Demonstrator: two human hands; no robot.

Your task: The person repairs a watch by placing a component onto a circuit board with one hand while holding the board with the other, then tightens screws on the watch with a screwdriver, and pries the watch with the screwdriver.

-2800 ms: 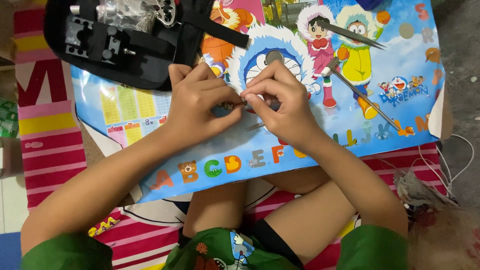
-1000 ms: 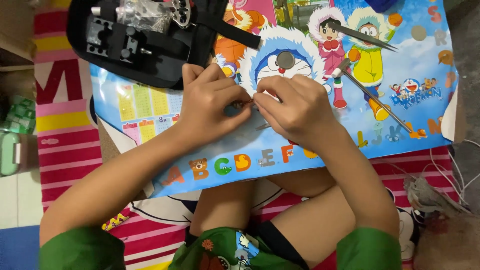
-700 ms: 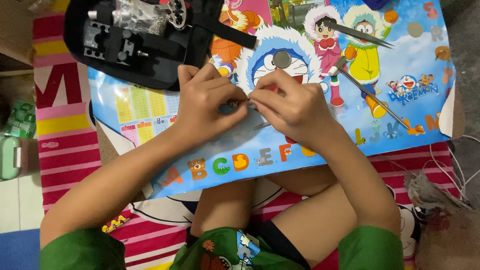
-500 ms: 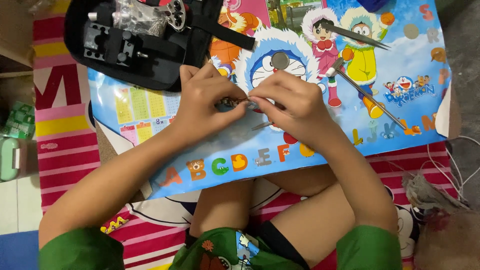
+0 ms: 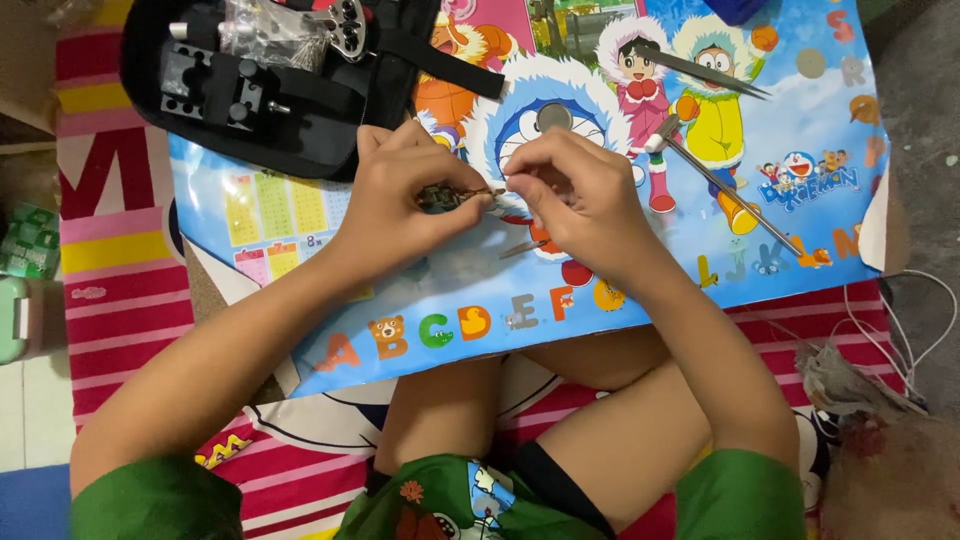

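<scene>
My left hand [image 5: 405, 195] pinches a small dark metal part [image 5: 443, 196] between thumb and fingers, just above a colourful cartoon alphabet board [image 5: 300, 220] that lies across my lap. Facing it, my right hand [image 5: 572, 195] has its fingertips closed on a thin metal tool [image 5: 492, 192] whose tip touches that part. The two hands nearly meet over the board's middle. A slim metal piece [image 5: 522, 248] lies on the board under my right hand. How the part looks in detail is hidden by my fingers.
A black tool case [image 5: 270, 95] with metal fittings lies open at the board's top left. A long thin screwdriver [image 5: 730, 195] and dark tweezers [image 5: 705, 72] rest on the right of the board. A round coin-like disc [image 5: 553, 117] sits above my hands. White cables [image 5: 900, 330] trail at right.
Both hands have stayed together over the board's middle, with small finger shifts on the part. The view has drifted slightly, and the slim metal piece now shows under my right hand.
</scene>
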